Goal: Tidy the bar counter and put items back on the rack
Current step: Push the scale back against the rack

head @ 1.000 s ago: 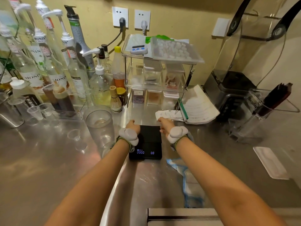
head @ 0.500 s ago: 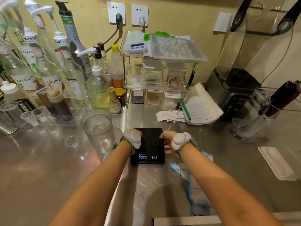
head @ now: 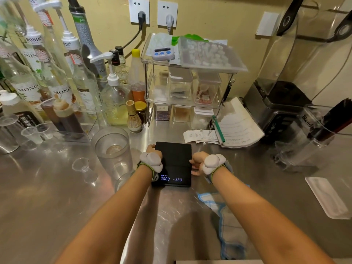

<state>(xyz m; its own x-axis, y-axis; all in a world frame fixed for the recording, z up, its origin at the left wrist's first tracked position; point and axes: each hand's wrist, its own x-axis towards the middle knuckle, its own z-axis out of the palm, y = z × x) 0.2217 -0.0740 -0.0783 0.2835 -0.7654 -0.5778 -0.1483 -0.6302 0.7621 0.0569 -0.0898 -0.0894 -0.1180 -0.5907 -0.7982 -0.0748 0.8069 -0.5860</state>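
A flat black digital scale (head: pixel 174 160) with a lit display sits at the middle of the steel counter (head: pixel 47 197). My left hand (head: pixel 150 152) grips its left edge and my right hand (head: pixel 198 161) grips its right edge; both wear grey wrist devices. Behind the scale stands a clear two-tier rack (head: pixel 187 103) holding small clear containers, with a white timer (head: pixel 163 53) and a bag of white pieces (head: pixel 207 54) on its top shelf.
Syrup pump bottles (head: pixel 57 73) crowd the back left. A tall clear cup (head: pixel 112 149), small plastic cups (head: pixel 82 165) and a bamboo whisk (head: pixel 133 119) stand left of the scale. Papers (head: pixel 234 124), a blender (head: pixel 285 103) and a white tray (head: pixel 327 197) lie right. A blue-edged cloth (head: pixel 226 221) lies near.
Both hands have closed onto the scale's side edges. The display reading changed from 0 to 24.0 to a negative number. The view has shifted closer to the counter.
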